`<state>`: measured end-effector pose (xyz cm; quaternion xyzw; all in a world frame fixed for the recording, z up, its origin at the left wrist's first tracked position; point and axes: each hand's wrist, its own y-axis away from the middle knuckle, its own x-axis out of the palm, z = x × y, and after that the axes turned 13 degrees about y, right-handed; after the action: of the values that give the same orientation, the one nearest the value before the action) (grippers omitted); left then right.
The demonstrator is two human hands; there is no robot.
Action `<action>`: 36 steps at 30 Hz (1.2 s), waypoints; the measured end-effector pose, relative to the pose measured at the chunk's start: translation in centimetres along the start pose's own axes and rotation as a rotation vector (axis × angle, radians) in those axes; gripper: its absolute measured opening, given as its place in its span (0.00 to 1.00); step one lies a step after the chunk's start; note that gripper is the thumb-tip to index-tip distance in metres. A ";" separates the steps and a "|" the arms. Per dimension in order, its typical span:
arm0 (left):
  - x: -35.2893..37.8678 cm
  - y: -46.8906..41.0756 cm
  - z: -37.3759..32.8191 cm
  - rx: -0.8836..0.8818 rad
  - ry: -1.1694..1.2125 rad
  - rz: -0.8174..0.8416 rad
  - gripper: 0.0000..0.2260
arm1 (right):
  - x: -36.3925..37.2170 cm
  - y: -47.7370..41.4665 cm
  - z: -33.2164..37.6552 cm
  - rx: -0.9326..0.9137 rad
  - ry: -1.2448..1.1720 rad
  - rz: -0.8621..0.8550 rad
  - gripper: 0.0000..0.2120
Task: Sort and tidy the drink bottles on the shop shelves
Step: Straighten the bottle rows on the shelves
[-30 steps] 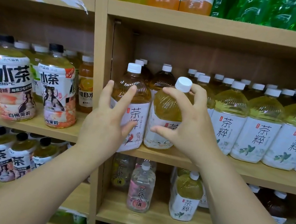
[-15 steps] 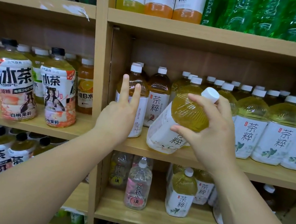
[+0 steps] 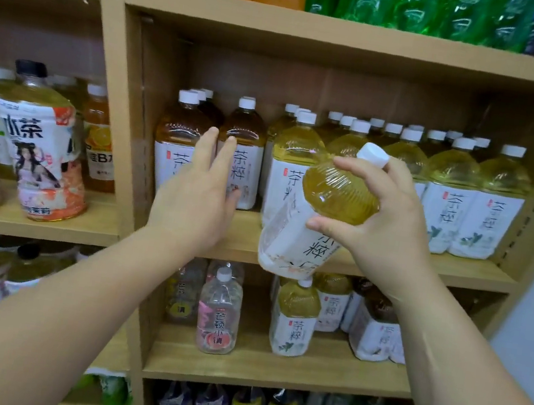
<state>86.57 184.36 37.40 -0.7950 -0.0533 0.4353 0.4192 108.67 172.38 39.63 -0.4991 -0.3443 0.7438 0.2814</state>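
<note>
My right hand [image 3: 383,226] grips a large yellow-green tea bottle [image 3: 323,210] with a white cap and white label, tilted with its cap up and to the right, lifted in front of the middle shelf [image 3: 371,259]. My left hand [image 3: 201,192] is flat with fingers together, resting against two amber tea bottles [image 3: 178,140] [image 3: 244,150] at the left end of that shelf. To the right stands a row of several yellow-green tea bottles [image 3: 450,195] with matching labels.
A wooden upright [image 3: 113,110] divides this bay from the left bay, where bottles with a printed figure [image 3: 41,148] stand. Lower shelf holds a pink-labelled clear bottle [image 3: 218,313] and smaller tea bottles [image 3: 293,317]. Orange and green drinks fill the top shelf.
My right hand has pulled the yellow-green bottle off the shelf and tilted it further to the right. My left hand slid right onto the amber bottles.
</note>
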 end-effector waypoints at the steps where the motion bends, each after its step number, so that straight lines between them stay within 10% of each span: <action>1: 0.4 0.9 -1.5 0.071 0.170 0.005 0.31 | -0.7 0.3 -0.4 -0.006 -0.003 0.015 0.36; 12: 11.0 9.4 -11.6 0.000 1.059 0.647 0.33 | -3.2 10.7 -9.2 0.069 0.077 0.211 0.37; 23: 22.7 13.5 -4.7 -0.087 0.107 0.545 0.34 | 8.6 21.5 -18.3 0.308 0.221 0.379 0.34; 36: 27.5 14.1 -4.3 -0.058 0.142 0.523 0.35 | 13.1 17.0 -21.9 0.229 0.181 0.436 0.32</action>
<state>102.77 185.01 10.72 -0.8219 0.1710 0.4703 0.2721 123.39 177.11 13.20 -0.5908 -0.1156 0.7734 0.1985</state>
